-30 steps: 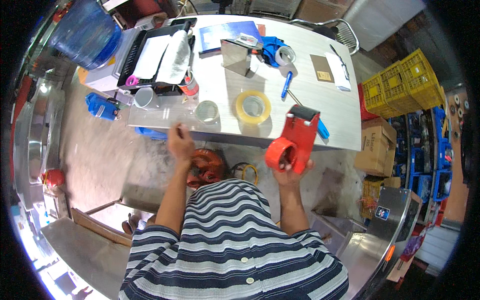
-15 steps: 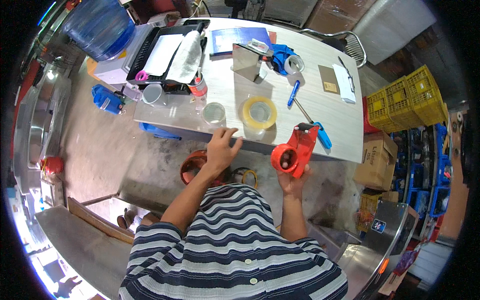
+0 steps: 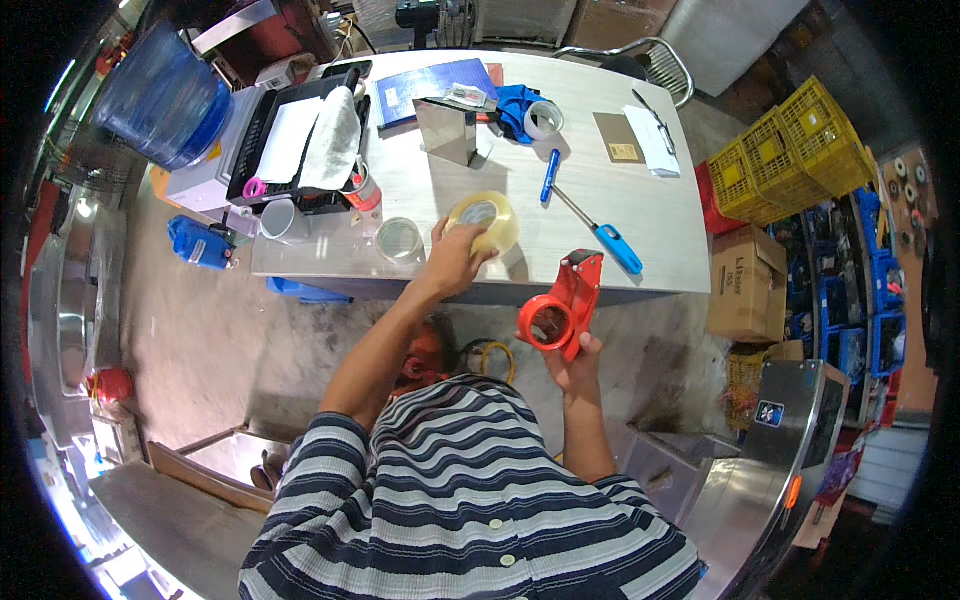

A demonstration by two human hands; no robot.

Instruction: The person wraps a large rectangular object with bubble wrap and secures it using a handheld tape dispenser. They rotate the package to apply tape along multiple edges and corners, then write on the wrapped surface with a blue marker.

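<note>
My left hand reaches onto the pale table and closes its fingers round a roll of clear yellowish packing tape lying near the front edge. My right hand holds a red tape dispenser by its handle, raised just in front of the table edge, its empty round hub facing me. Both forearms come up from my striped shirt at the bottom of the view.
On the table lie a small glass jar, a blue-handled lighter wand, a blue pen, a white tape roll, a metal box and a black tray with papers. Yellow crates and a cardboard box stand at right.
My left hand moved from below the table edge up onto the table and took hold of the tape roll. The red dispenser stayed in my right hand, shifting slightly.
</note>
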